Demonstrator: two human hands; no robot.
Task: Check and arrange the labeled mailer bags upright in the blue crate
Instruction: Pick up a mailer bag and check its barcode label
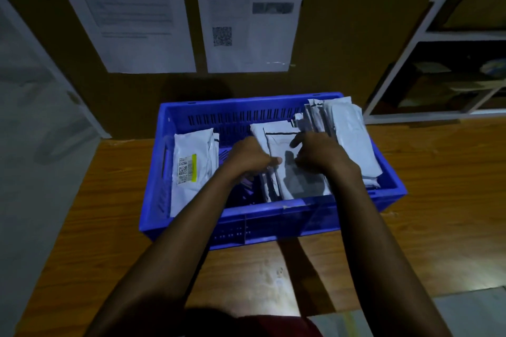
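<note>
We see two bare arms with no sleeves on them. The left hand and the right hand wear no gloves, rings or watch. Low down, between the arms, a bit of dark red cloth shows.
</note>
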